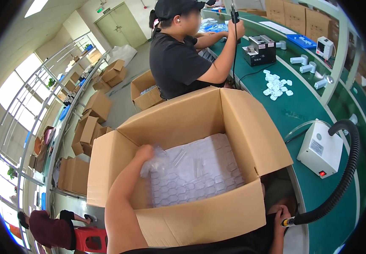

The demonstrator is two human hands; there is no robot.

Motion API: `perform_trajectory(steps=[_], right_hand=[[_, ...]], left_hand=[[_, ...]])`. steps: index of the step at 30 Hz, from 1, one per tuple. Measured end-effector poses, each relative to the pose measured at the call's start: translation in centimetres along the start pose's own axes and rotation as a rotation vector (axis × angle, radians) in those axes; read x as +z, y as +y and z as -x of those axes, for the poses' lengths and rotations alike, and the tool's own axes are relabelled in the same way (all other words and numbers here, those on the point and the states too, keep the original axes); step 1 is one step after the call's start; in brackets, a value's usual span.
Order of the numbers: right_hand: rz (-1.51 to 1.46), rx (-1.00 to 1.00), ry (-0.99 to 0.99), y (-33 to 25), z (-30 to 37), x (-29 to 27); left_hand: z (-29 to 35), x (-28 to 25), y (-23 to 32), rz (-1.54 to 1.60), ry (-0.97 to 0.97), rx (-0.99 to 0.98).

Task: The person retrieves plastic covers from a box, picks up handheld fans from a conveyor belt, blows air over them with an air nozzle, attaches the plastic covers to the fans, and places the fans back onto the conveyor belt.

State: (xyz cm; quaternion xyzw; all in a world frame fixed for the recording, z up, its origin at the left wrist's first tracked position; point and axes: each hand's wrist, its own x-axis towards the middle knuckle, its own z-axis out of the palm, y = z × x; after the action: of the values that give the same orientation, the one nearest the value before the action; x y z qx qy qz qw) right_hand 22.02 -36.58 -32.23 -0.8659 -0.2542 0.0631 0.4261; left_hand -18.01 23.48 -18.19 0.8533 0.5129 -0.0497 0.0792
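Observation:
A large open cardboard box (200, 220) stands in front of me with its flaps spread. My left hand (146, 153) reaches inside, its fingers closed on some crumpled clear plastic (159, 163), which is blurred. Beneath lies a layer of clear plastic pieces (183, 186) with rounded, many-sided outlines, and a few thin clear strips (198, 167) rest on top. At the lower right, my right hand (281, 216) grips the end of a black corrugated hose (318, 215), by a yellow ring. That hose runs up to a white machine (320, 148) with a red switch.
A green workbench (335, 220) curves along the right, bearing a pile of small pale pieces (277, 86), a black device (259, 51) and white pipe fittings (303, 63). Beyond the box, a person in black (178, 63) works. Several cardboard boxes (98, 106) and a red stool (90, 239) are left.

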Motion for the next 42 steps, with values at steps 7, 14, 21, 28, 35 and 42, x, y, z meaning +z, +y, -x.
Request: perform_trajectory(steps=[7,14,21,28,35,42], right_hand=[[0.031,-0.002,0.043,-0.4,0.3,0.1],[0.027,-0.056,0.055,-1.6,-0.2,0.3],[0.077,-0.042,0.103,-1.6,0.7,-0.5],[0.041,-0.092,0.178,1.3,0.8,0.3],[0.063,-0.077,0.039,-1.2,0.0,-0.1],[0.007,0.001,0.021,1.6,0.2,0.3]], left_hand=[[-2.3,1.5,-2.1,-0.043,-0.161,-0.058],[-2.0,2.3,-4.0,-0.095,-0.222,0.041],[-0.4,1.0,2.1,-0.114,-0.157,-0.098],[-0.5,-0.4,0.0,0.079,-0.085,-0.007],[1.7,-5.3,-1.6,0.247,0.277,0.01],[8.3,-13.6,2.9,-0.31,0.451,0.032]])
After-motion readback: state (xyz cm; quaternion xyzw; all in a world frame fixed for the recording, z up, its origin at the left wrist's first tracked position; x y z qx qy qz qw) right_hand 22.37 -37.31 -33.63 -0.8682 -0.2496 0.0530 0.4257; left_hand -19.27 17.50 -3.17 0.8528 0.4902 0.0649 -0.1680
